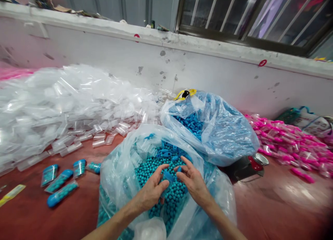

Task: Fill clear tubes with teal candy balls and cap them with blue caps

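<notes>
My left hand (pixel 153 188) is closed around a small see-through plastic tube (pixel 168 177) that looks blue; its contents are blurred. Close by on the right, my right hand (pixel 194 181) pinches a small blue piece (pixel 179 169), which looks like a cap. Both hands are above an open clear plastic bag (pixel 117 167) full of turquoise beads (pixel 173 195). On top of those beads lie some empty clear tubes (pixel 145 148) and several blue caps (pixel 166 152).
Behind stands another bag (pixel 226 129) holding blue caps (pixel 191 124). A large heap of clear tubes (pixel 65 97) fills the left. Several bead-filled tubes (pixel 61 181) lie on the red table (pixel 78 219). Pink-capped tubes (pixel 288 139) and a dark metal-topped container (pixel 247 167) are right.
</notes>
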The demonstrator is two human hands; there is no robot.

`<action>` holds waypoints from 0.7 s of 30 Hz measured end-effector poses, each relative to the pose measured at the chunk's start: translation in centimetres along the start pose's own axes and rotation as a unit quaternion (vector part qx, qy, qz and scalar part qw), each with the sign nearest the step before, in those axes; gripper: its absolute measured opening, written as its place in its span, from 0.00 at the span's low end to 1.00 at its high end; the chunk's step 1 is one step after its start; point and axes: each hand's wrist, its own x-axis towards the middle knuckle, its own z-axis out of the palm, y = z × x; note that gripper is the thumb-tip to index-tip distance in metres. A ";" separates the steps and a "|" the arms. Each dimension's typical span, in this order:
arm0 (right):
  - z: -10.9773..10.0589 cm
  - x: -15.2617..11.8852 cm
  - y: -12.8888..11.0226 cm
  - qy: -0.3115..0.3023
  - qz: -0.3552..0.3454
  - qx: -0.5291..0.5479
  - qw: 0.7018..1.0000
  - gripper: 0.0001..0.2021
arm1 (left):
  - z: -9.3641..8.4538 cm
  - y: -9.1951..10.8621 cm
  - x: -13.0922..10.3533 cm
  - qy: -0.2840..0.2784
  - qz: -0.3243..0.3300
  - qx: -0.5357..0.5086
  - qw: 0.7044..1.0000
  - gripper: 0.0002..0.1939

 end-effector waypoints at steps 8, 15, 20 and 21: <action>1.8 -1.6 -1.6 -0.102 -0.066 -0.209 0.970 0.32 | 0.7 0.7 0.0 0.036 0.027 -0.055 0.997 0.27; 3.6 -2.2 -1.4 -0.037 -0.104 -0.293 0.950 0.37 | 1.5 0.8 0.1 0.057 0.074 -0.160 0.983 0.21; 4.1 -2.2 -2.1 -0.016 -0.123 -0.309 0.943 0.29 | 2.2 1.1 -0.1 0.091 0.027 -0.187 0.978 0.17; 4.2 -2.2 -1.8 -0.008 -0.134 -0.310 0.941 0.30 | 2.3 1.2 -0.1 0.102 0.021 -0.178 0.979 0.15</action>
